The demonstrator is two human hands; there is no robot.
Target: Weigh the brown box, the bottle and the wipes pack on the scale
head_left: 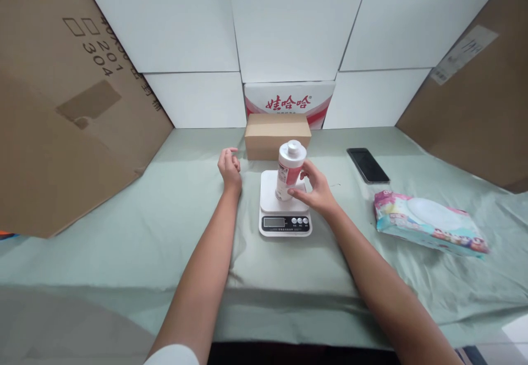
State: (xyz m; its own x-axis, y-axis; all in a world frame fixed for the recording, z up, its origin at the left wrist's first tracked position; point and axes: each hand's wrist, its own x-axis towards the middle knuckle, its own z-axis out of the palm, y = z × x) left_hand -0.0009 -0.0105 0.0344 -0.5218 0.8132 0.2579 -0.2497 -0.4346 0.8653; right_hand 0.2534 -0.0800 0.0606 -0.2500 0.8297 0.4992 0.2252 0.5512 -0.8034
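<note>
in the head view, the right hand (315, 189) pinches the white bottle (284, 183) between thumb and fingers, the fingertips partly hidden behind it; the bottle stands over the platform of the kitchen scale (286, 232), though whether its full weight rests there cannot be told. the left hand (230, 168) lies loosely open beside the scale, fingers half curled. the large cardboard panels on the left (49, 134) and right (474, 106) are cut off by the frame. the bottle is capped and opaque, its contents hidden; the brown cardboard box (268, 148) is closed and covers the bottom of the carton (289, 93) behind it; the wet-wipes pack (429, 225) has its lid down, near the smartphone (368, 165) on the cloth-covered worktop (165, 205). red characters on the carton read 娃哈哈, and the left panel shows "201" and "304"; the bottle's pink label, the scale's display and the handwriting on the right panel's sticker (464, 54) are too small to read.
</note>
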